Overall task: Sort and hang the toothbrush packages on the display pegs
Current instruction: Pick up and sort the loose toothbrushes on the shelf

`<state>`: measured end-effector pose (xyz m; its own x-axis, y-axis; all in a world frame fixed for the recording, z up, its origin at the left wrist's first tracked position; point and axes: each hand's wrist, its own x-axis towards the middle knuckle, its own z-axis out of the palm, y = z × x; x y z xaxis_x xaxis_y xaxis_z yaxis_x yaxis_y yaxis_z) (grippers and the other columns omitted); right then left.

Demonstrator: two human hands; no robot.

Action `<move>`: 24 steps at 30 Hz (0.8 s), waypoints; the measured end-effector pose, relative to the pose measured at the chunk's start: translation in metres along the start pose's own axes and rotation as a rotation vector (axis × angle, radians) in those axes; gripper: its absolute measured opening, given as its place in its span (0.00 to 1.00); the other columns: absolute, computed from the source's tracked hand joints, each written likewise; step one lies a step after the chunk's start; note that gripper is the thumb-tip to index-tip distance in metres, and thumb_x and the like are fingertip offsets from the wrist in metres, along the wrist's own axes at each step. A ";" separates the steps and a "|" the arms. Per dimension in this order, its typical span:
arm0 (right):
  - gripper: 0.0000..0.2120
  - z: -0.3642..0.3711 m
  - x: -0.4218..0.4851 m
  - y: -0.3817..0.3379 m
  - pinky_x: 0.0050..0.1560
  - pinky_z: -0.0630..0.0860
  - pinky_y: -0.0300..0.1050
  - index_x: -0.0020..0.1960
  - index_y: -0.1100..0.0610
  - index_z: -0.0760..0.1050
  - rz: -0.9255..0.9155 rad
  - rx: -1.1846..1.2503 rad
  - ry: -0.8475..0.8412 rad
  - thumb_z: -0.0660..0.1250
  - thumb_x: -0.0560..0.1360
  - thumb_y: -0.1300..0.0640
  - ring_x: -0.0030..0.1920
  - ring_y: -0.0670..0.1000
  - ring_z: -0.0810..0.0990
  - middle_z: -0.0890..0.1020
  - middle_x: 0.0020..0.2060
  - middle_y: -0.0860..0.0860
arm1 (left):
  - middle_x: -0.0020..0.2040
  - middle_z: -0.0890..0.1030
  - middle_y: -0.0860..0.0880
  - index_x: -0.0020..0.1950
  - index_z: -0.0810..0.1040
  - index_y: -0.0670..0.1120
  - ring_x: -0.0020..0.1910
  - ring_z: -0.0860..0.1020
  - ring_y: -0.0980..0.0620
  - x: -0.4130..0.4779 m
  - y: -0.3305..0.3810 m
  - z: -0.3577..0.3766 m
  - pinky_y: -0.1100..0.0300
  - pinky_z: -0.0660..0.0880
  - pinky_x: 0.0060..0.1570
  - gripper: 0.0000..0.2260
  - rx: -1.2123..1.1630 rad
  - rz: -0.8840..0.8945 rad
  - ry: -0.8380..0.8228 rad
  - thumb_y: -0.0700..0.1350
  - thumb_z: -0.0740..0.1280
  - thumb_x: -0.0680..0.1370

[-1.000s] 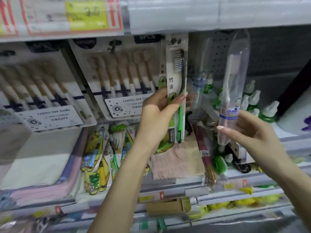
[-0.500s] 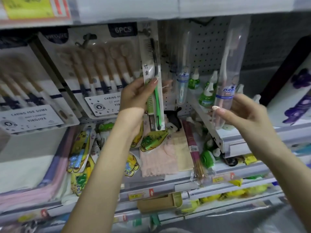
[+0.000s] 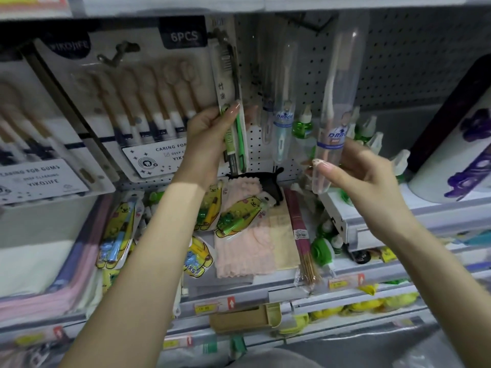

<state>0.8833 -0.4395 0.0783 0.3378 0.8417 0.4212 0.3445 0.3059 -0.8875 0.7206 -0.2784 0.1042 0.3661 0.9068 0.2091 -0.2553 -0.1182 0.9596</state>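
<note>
Left grip (image 3: 210, 131) pinches green toothbrush card (image 3: 230, 83) at 12 o'clock peg (image 3: 216, 35), right grip (image 3: 356, 171) holds clear tube pack (image 3: 338, 102); card may drop if its hole misses the peg

Dimly lit shop aisle, grey perforated pegboard (image 3: 398, 62) as back wall, white upper shelf (image 3: 345, 4) overhead, lower shelf fronted by a clear price rail (image 3: 279, 294), yellow price tags (image 3: 206, 308) along it, flat dull light.
</note>
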 end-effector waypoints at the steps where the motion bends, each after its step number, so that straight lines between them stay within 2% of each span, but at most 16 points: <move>1: 0.16 0.001 -0.001 0.001 0.54 0.76 0.36 0.60 0.55 0.77 -0.001 0.001 0.006 0.68 0.72 0.55 0.54 0.43 0.82 0.84 0.51 0.42 | 0.52 0.83 0.43 0.53 0.80 0.40 0.50 0.82 0.49 0.002 0.000 0.001 0.47 0.76 0.59 0.08 -0.004 -0.001 0.007 0.41 0.64 0.80; 3: 0.15 0.001 -0.002 0.004 0.52 0.75 0.34 0.58 0.52 0.77 0.006 0.003 0.000 0.68 0.72 0.56 0.52 0.41 0.82 0.84 0.49 0.38 | 0.53 0.83 0.42 0.55 0.79 0.38 0.51 0.82 0.50 0.005 -0.001 0.002 0.46 0.76 0.60 0.09 -0.012 0.001 0.018 0.40 0.63 0.80; 5: 0.14 0.001 -0.001 0.005 0.51 0.75 0.34 0.58 0.52 0.77 0.019 0.009 -0.013 0.68 0.72 0.56 0.51 0.40 0.82 0.84 0.48 0.38 | 0.56 0.82 0.40 0.55 0.79 0.40 0.56 0.81 0.47 0.006 -0.003 0.004 0.43 0.73 0.63 0.08 -0.015 0.011 0.028 0.41 0.64 0.80; 11: 0.16 -0.001 0.000 0.007 0.51 0.75 0.33 0.61 0.61 0.77 -0.004 -0.001 -0.001 0.68 0.74 0.59 0.51 0.41 0.82 0.84 0.48 0.41 | 0.55 0.83 0.45 0.52 0.83 0.48 0.59 0.79 0.46 0.005 -0.006 0.002 0.39 0.70 0.65 0.07 0.048 0.024 0.050 0.48 0.68 0.78; 14: 0.16 -0.001 -0.003 0.008 0.50 0.75 0.31 0.61 0.60 0.76 -0.015 0.016 0.022 0.69 0.73 0.60 0.51 0.39 0.82 0.84 0.48 0.37 | 0.46 0.85 0.52 0.41 0.83 0.53 0.52 0.81 0.51 0.000 -0.007 0.002 0.49 0.74 0.62 0.07 0.073 0.019 0.050 0.48 0.68 0.77; 16: 0.15 -0.001 -0.004 0.007 0.50 0.75 0.31 0.60 0.60 0.77 -0.014 0.025 0.015 0.68 0.74 0.62 0.51 0.39 0.82 0.84 0.48 0.37 | 0.42 0.85 0.54 0.46 0.82 0.50 0.47 0.83 0.55 -0.005 -0.008 0.003 0.57 0.77 0.56 0.04 0.062 0.023 0.010 0.44 0.68 0.78; 20: 0.14 0.001 -0.006 0.002 0.50 0.75 0.31 0.60 0.60 0.77 -0.002 0.027 -0.018 0.68 0.74 0.64 0.51 0.39 0.82 0.84 0.48 0.36 | 0.48 0.85 0.49 0.50 0.82 0.47 0.50 0.84 0.50 -0.017 -0.017 -0.001 0.52 0.77 0.58 0.05 0.095 -0.019 -0.029 0.39 0.70 0.75; 22: 0.13 0.003 -0.007 -0.002 0.49 0.75 0.31 0.58 0.56 0.77 -0.008 0.025 -0.032 0.68 0.74 0.64 0.50 0.38 0.82 0.84 0.48 0.35 | 0.50 0.85 0.46 0.52 0.81 0.45 0.50 0.84 0.49 -0.025 -0.024 -0.004 0.54 0.79 0.54 0.06 0.076 -0.063 -0.009 0.40 0.69 0.76; 24: 0.13 0.006 -0.007 -0.004 0.47 0.75 0.31 0.57 0.53 0.77 0.000 0.026 -0.035 0.69 0.74 0.63 0.49 0.38 0.82 0.84 0.48 0.37 | 0.48 0.85 0.46 0.54 0.80 0.41 0.47 0.84 0.49 -0.035 -0.032 -0.005 0.56 0.81 0.49 0.07 0.031 -0.104 0.026 0.40 0.67 0.77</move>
<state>0.8741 -0.4442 0.0778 0.3068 0.8566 0.4150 0.3215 0.3171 -0.8923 0.7118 -0.3040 0.0649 0.3661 0.9248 0.1034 -0.1890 -0.0349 0.9813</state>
